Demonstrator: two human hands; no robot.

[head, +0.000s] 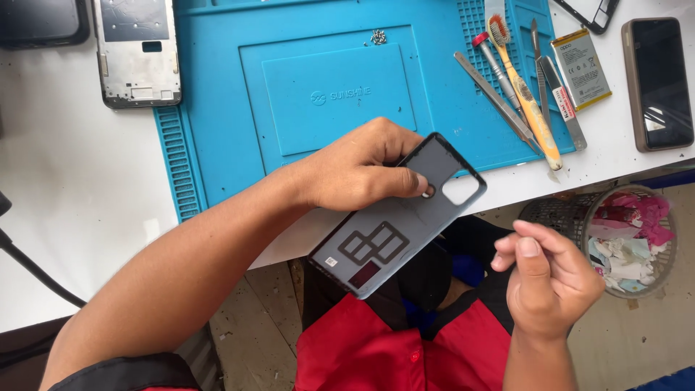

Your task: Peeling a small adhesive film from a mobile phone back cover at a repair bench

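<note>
White worktop (pixel 87 188) with blue mat (pixel 217 108) | grey phone back cover (pixel 394 224) pinched at its camera end by left hand (pixel 355 174), held off the worktop edge over the lap | right hand (pixel 546 279) at 4 o'clock, fingertips pressed together, possibly on something tiny | risk: cover slipped and dropped if the thumb grip is loosened.

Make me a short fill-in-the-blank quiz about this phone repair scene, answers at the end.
1. The left hand holds a grey phone back ____.
2. The work mat on the table is ____ in colour.
3. The wire basket of scraps stands on the ____.
4. The right hand is off the table's edge, nearest the ____.

Missing words: cover; blue; floor; basket
</note>
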